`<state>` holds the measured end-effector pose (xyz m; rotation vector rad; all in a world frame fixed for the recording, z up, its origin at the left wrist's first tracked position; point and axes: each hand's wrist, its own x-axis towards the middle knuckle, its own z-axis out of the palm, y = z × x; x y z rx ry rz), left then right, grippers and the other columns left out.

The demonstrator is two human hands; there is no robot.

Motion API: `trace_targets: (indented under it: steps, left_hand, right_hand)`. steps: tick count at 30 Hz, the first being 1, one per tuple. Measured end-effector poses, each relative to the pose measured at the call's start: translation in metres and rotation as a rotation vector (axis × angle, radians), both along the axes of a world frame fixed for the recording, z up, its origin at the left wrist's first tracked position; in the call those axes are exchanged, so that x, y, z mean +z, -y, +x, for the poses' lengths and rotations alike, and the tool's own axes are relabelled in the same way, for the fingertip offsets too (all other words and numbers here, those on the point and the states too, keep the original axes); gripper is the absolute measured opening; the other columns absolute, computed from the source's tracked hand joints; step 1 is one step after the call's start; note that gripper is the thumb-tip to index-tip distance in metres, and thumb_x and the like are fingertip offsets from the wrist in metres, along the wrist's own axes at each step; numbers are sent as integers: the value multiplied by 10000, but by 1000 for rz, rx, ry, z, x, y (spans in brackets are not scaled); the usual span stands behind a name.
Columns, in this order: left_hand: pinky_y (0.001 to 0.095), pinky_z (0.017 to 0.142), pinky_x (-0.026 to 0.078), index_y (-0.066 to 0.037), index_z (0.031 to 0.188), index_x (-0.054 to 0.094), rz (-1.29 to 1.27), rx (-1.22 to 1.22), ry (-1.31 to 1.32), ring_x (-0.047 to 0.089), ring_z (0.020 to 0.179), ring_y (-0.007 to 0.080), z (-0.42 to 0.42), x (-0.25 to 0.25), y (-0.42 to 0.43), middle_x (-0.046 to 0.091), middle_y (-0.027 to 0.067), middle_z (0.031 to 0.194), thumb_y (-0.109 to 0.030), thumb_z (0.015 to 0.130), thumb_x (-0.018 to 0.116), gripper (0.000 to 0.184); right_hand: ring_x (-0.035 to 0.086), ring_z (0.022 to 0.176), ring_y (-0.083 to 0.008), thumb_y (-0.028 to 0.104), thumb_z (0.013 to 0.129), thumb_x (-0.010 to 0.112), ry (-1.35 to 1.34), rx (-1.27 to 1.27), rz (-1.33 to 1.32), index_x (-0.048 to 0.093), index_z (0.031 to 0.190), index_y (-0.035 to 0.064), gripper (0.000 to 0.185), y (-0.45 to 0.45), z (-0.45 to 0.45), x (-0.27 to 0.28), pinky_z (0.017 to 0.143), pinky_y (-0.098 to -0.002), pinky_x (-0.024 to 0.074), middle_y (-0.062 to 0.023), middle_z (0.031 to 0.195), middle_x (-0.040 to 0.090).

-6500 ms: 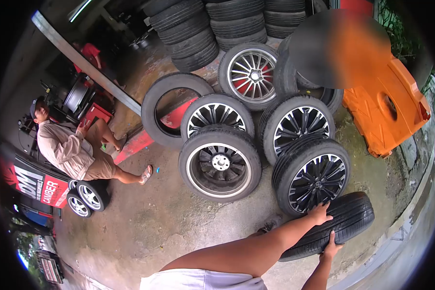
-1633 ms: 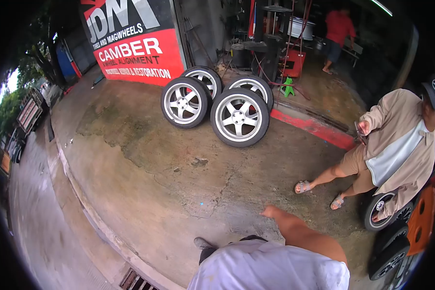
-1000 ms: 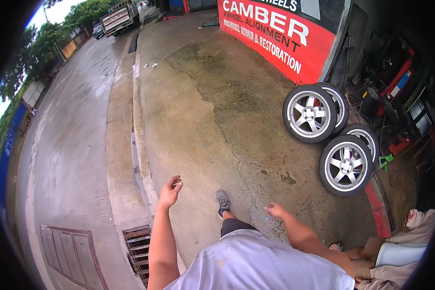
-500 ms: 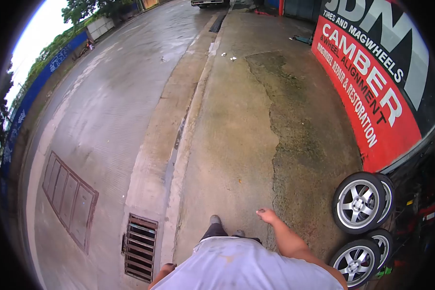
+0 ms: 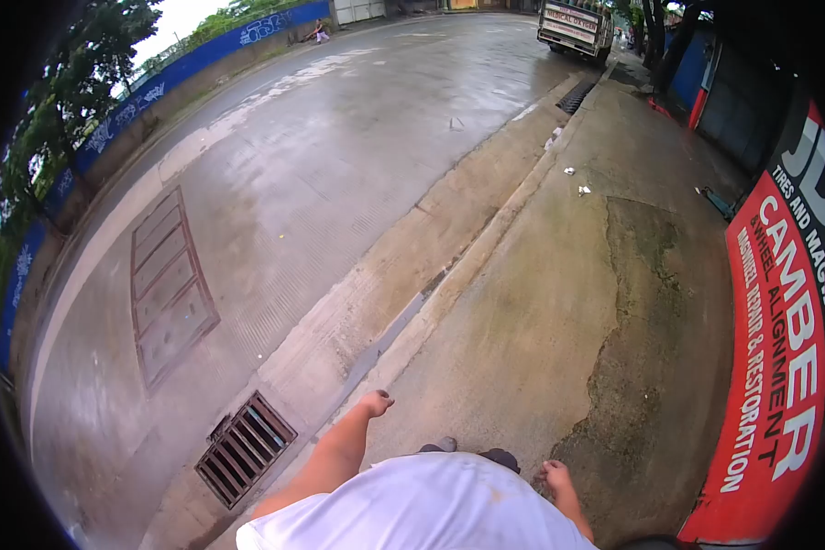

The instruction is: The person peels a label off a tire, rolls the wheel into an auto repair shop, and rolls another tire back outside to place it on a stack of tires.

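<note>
My left hand point(image 5: 375, 401) swings forward on the left, above the pavement edge near the gutter. Its fingers are curled in, with nothing visible in them. On the other side, my right hand point(image 5: 555, 475) hangs low beside my body over the pavement. Its fingers are bent and closed, and no object shows in it. Between the hands are my white shirt point(image 5: 431, 504) and the tips of my shoes point(image 5: 447, 445).
A metal drain grate point(image 5: 246, 449) lies in the gutter at left. The raised curb point(image 5: 486, 240) runs toward a parked truck point(image 5: 573, 27). A red and black sign point(image 5: 761, 367) stands along the right. Small white litter point(image 5: 584, 191) dots the pavement point(image 5: 522, 312).
My view has turned left and up, showing more of the road and truck. My left hand has swung forward and my right hand back. The wheels at right have left view.
</note>
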<state>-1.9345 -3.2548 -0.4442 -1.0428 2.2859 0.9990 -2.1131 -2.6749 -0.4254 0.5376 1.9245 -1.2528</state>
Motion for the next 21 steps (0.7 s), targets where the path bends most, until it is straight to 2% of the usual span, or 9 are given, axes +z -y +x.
trace_targets:
  steps: [3, 7, 10, 13, 15, 16, 17, 20, 21]
  left_hand:
    - [418, 1001, 497, -62, 1275, 653, 42, -60, -314, 651, 1155, 349, -207, 77, 7, 687, 200, 1234, -462, 911, 630, 541]
    - [405, 975, 511, -58, 1294, 637, 178, -217, -575, 664, 1125, 341, -436, 130, -10, 694, 207, 1213, -424, 932, 634, 515]
    - [404, 966, 515, -58, 1305, 629, 198, -298, -637, 671, 1107, 337, -578, 143, -22, 704, 200, 1187, -418, 936, 637, 515]
    - [403, 969, 514, -65, 1337, 604, 23, -391, -422, 677, 1093, 328, -651, 114, -22, 716, 185, 1160, -432, 929, 642, 550]
    - [412, 985, 507, -64, 1315, 624, 27, -485, -126, 664, 1132, 341, -666, 89, -16, 705, 189, 1194, -479, 900, 650, 587]
    - [420, 1010, 492, -67, 1312, 633, 7, -605, -4, 640, 1175, 352, -669, 58, -6, 694, 199, 1219, -521, 890, 639, 619]
    - [421, 1041, 471, -78, 1333, 626, -34, -752, 147, 615, 1212, 359, -674, 54, -6, 679, 204, 1249, -559, 882, 628, 660]
    - [410, 1104, 424, -109, 1373, 612, 47, -570, 281, 581, 1269, 349, -677, 31, -6, 645, 189, 1323, -585, 883, 617, 683]
    - [407, 1120, 411, -123, 1393, 599, 67, -467, 298, 564, 1293, 340, -682, 37, -9, 633, 184, 1344, -588, 887, 612, 687]
  right_hand:
    - [593, 607, -185, 224, 989, 628, -98, -147, 9, 614, 1109, 18, 238, -23, -74, -47, 499, -338, 444, -61, 805, 636]
    - [572, 558, -188, 245, 979, 644, -9, -240, -57, 628, 1030, 14, 238, -48, -158, -79, 479, -347, 427, -57, 744, 629]
    - [554, 517, -210, 294, 948, 681, 144, -88, 246, 648, 862, 25, 285, -57, -232, -106, 472, -396, 425, -81, 717, 642]
    - [574, 533, -210, 295, 935, 677, 261, -31, 253, 664, 856, 21, 286, -64, -321, -105, 479, -398, 434, -87, 705, 651]
    - [587, 544, -210, 295, 927, 675, 283, 5, 217, 675, 852, 18, 287, -63, -389, -105, 483, -400, 440, -91, 697, 657]
    - [593, 549, -210, 296, 923, 673, 265, 18, 204, 680, 850, 16, 289, -63, -428, -106, 485, -401, 443, -92, 692, 661]
    - [600, 554, -209, 296, 919, 672, 231, 24, 191, 686, 848, 15, 290, -59, -473, -106, 487, -401, 446, -94, 688, 664]
    - [615, 589, -189, 297, 914, 671, 31, 2, 245, 699, 874, 17, 284, -33, -630, -73, 509, -374, 458, -89, 720, 673]
    - [629, 641, -184, 295, 952, 647, 3, -25, 159, 689, 1002, 36, 268, -26, -683, -70, 536, -343, 469, -76, 815, 688]
